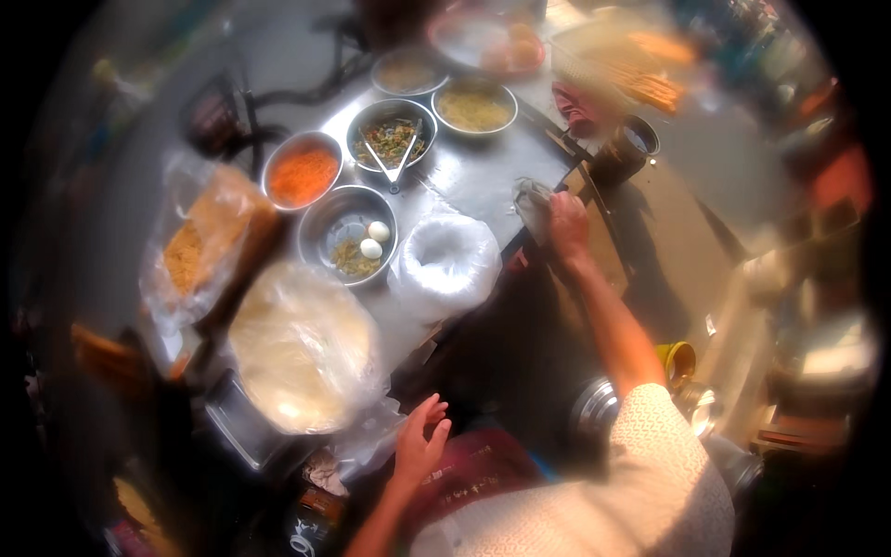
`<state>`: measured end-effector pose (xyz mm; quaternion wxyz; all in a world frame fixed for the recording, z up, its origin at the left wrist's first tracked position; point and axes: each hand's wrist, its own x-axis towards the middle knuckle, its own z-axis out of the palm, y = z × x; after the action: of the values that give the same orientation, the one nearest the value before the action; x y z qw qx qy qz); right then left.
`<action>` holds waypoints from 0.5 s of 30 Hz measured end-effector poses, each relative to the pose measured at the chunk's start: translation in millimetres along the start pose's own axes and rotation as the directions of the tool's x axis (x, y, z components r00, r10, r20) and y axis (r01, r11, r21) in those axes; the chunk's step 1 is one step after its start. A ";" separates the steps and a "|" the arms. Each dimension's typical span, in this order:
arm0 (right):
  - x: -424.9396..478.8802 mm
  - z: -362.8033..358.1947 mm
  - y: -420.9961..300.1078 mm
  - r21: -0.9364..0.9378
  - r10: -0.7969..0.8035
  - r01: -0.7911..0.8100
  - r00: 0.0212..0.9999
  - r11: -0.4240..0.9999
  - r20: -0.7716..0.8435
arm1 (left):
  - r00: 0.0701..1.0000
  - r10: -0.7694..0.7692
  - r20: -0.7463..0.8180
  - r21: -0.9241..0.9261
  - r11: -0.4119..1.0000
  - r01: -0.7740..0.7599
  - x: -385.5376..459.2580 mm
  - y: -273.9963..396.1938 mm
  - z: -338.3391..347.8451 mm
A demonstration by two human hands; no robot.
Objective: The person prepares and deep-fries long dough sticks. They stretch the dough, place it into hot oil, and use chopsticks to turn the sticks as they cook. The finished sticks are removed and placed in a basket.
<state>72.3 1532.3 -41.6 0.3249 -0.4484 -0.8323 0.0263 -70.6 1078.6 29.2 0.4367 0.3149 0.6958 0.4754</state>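
Note:
My right hand [570, 221] grips a crumpled grey cloth [531, 198] at the right edge of the metal tabletop [480, 170]. Low in front of my body, my left hand [420, 435] holds nothing, its thumb apart from the fingers. Beside it is a large round stack of pale, flat food [299, 348] under clear plastic. A puffed bundle of clear plastic bags [451, 261] lies between my hands. Left of the bags, a steel bowl [327, 216] contains two peeled eggs [374, 239] and some shredded food [353, 259].
Steel bowls hold shredded orange food [303, 177], chopped mixed vegetables with tongs [391, 163] on top, and pale yellow shreds [475, 108]. A dark pot [630, 147] stands beyond the right edge. Bagged yellow food [202, 233] lies left; a metal tray [243, 421] sits below the stack.

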 end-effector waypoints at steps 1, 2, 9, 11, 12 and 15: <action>-14.8 -32.1 -16.5 0.016 0.016 -0.017 1.000 1.000 0.021 | 0.989 0.144 0.043 0.001 0.990 -0.144 11.9 -12.1 14.2; -34.5 -71.8 -33.5 0.018 0.035 -0.036 0.999 0.999 0.041 | 0.953 0.288 0.094 -0.015 0.958 -0.288 39.9 3.8 29.9; -225.2 -184.1 -203.2 0.602 0.038 -0.214 0.956 0.769 0.291 | 0.855 -0.015 0.519 -0.853 0.048 0.519 81.5 19.3 125.3; -237.9 -189.4 -229.0 0.641 0.194 -0.385 0.917 0.664 0.350 | 0.892 -0.163 0.421 -0.883 0.150 0.444 57.5 -0.3 140.6; -245.9 -187.6 -233.2 0.669 0.264 -0.449 0.893 0.592 0.366 | 0.870 -0.230 0.436 -0.846 0.226 0.483 47.2 -1.4 137.5; -265.9 -169.9 -225.4 0.727 0.343 -0.539 0.839 0.426 0.422 | 0.863 -0.209 0.461 -0.812 0.293 0.505 9.5 -15.4 136.5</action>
<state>106.6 1152.8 30.2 0.3870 -0.4404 -0.6011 0.5432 48.9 1134.1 -10.9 0.7199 -0.0837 0.3021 0.6193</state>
